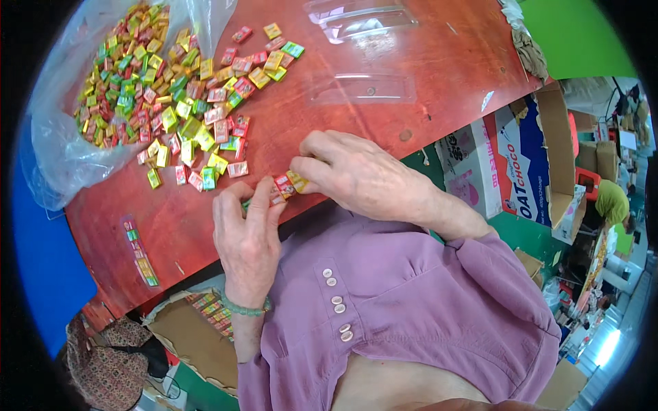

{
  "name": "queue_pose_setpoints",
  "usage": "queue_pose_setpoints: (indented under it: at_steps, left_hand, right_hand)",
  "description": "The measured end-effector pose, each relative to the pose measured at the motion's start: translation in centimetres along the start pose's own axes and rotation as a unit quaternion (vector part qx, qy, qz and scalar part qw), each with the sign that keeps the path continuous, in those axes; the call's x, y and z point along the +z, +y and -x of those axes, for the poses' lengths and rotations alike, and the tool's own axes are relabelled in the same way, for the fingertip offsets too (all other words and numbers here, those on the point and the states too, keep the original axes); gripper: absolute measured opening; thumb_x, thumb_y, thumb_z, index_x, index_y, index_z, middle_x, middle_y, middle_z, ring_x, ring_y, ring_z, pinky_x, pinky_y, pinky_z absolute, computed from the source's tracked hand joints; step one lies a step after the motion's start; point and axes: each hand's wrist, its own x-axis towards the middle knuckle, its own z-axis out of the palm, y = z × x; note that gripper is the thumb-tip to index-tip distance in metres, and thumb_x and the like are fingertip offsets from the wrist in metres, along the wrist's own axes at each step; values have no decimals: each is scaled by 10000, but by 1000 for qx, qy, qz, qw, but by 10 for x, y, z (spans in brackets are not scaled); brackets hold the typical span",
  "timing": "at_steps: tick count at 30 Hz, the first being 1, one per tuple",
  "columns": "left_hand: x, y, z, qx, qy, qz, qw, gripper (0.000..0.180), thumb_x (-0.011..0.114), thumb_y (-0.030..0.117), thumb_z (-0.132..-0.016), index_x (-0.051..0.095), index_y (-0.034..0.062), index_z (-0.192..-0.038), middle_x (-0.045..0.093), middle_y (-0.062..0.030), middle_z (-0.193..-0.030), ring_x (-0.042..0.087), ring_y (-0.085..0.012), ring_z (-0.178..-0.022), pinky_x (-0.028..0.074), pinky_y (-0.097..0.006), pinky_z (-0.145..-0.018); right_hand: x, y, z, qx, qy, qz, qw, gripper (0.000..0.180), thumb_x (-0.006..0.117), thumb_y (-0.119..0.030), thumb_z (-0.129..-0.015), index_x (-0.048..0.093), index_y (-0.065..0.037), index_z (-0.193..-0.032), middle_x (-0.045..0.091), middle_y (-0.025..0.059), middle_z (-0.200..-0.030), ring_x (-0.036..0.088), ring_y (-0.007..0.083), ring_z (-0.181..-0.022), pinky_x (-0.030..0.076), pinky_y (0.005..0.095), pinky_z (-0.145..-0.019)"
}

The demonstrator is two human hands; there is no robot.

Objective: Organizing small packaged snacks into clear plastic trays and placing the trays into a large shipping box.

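The left hand and the right hand both pinch a short row of small packets at the near edge of the red table. The row lies between the fingertips, the left hand at its left end, the right hand at its yellow right end. Its printing is too small for reading; the carton at right carries large lettering. The row's long axis runs from near left to far right, slightly slanting.
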Motion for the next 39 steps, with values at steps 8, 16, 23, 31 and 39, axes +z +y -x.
queue_pose_setpoints:
  at_steps: [8, 16, 23, 31, 39]
  left_hand:
    - [27, 31, -101, 138, 28, 19, 990, 293, 755, 145, -858, 684, 48, -1125, 544, -135, -978, 578, -315, -894, 507, -442, -762]
    - [61, 30, -134, 161, -10, 37, 986, 261, 725, 177, -889, 702, 46, -1114, 554, -135, -958, 595, -305, -906, 519, -424, -776]
    - [60, 27, -130, 146, -27, 49, 988, 363, 754, 155, -857, 661, -9, -1167, 570, -144, -1039, 595, -306, -969, 529, -411, -830]
    - [44, 31, -112, 154, -48, -27, 987, 491, 774, 166, -829, 616, -55, -1238, 587, -170, -1250, 576, -324, -1138, 480, -445, -977]
    - [51, 24, -90, 136, -59, -24, 989, 544, 726, 170, -882, 561, -52, -1351, 535, -197, -1458, 492, -368, -1371, 414, -468, -1121]
  right_hand:
    - [-53, 40, 22, 85, 169, 63, 980, 290, 764, -137, -852, 658, -45, -1106, 605, 133, -1015, 659, 337, -904, 556, 414, -748]
    - [-55, 72, 26, 136, 166, 93, 972, 294, 756, -166, -876, 667, -50, -1131, 584, 122, -972, 646, 328, -859, 536, 429, -728]
    - [-53, 74, 27, 140, 167, 69, 973, 356, 771, -170, -862, 675, -53, -1184, 615, 128, -980, 657, 315, -849, 546, 407, -720]
    - [-51, 71, 41, 123, 177, 101, 971, 412, 805, -165, -820, 676, -41, -1191, 685, 101, -1191, 644, 305, -1050, 541, 375, -859]
    - [-31, 65, 56, 131, 145, 217, 956, 503, 775, -194, -851, 651, -49, -1316, 583, 98, -1459, 496, 301, -1386, 415, 421, -1114]
